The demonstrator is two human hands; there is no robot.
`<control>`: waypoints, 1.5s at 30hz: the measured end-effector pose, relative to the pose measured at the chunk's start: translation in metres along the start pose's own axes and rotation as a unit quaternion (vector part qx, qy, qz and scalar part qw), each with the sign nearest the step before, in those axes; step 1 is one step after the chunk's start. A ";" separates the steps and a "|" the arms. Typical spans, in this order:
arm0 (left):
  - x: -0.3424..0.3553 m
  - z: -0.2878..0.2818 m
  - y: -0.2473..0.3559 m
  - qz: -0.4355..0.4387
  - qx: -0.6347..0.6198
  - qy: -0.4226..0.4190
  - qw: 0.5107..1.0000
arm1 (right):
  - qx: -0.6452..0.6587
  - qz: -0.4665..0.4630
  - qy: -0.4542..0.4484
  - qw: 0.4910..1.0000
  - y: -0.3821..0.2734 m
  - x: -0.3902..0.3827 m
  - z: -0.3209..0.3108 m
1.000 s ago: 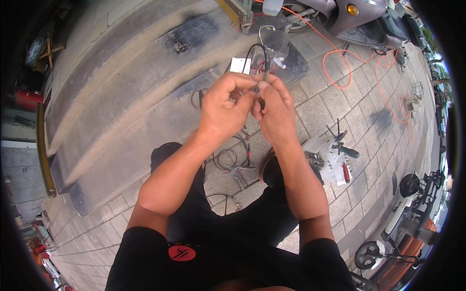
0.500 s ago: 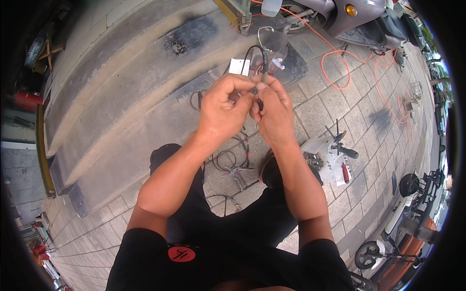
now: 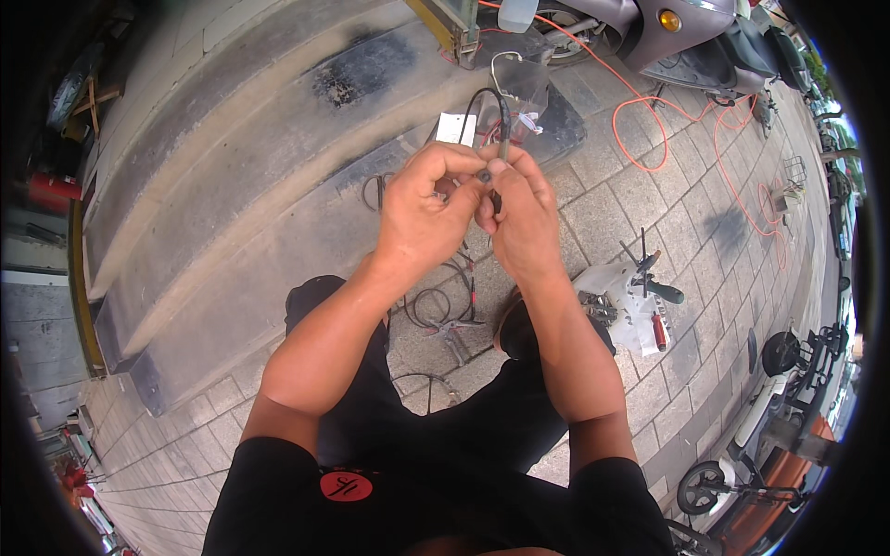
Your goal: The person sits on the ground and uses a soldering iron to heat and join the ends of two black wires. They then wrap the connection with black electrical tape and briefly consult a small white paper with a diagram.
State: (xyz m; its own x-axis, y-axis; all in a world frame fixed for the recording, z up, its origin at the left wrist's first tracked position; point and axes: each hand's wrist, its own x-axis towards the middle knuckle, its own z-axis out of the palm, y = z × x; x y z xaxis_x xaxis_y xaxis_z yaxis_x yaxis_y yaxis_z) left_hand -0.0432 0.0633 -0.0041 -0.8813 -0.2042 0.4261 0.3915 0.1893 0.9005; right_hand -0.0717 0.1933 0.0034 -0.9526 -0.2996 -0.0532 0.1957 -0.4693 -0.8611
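Observation:
My left hand (image 3: pixel 425 206) and my right hand (image 3: pixel 525 211) meet in front of me, fingertips nearly touching. A black cable (image 3: pixel 506 120) loops up and over beyond them and comes down into the right hand's fingers, which are closed round it. Between the left thumb and forefinger is a small dark round piece (image 3: pixel 485 175), close against the right thumb. Whether it is the cable's end or a separate part cannot be made out. The left hand's other fingers are curled in.
Pliers (image 3: pixel 454 327) and coiled dark wires (image 3: pixel 432 303) lie on the paving between my legs. A white plastic sheet (image 3: pixel 640 335) with tools, including a red-handled screwdriver (image 3: pixel 660 331), is at right. Stone steps (image 3: pixel 250 157) rise left. An orange cord (image 3: pixel 616 125) runs past a scooter (image 3: pixel 667 42).

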 end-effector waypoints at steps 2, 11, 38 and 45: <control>0.000 0.000 -0.003 0.003 0.009 -0.002 1.000 | 0.000 0.002 0.001 1.000 -0.002 -0.001 0.001; 0.000 0.000 -0.001 -0.004 -0.001 0.000 1.000 | -0.010 -0.001 -0.007 1.000 -0.003 0.000 0.000; -0.001 0.000 -0.005 0.006 -0.022 -0.004 1.000 | -0.031 -0.007 -0.013 0.999 -0.002 -0.001 -0.001; -0.002 0.000 -0.005 0.011 -0.033 -0.005 0.999 | -0.024 -0.005 -0.014 1.000 -0.002 0.000 -0.002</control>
State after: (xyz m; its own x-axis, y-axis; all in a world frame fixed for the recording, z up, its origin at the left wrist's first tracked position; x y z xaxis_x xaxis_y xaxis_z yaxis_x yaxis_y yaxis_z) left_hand -0.0436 0.0625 -0.0092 -0.8749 -0.1903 0.4454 0.4272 0.1305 0.8947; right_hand -0.0723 0.1962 0.0041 -0.9473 -0.3189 -0.0310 0.1741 -0.4313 -0.8852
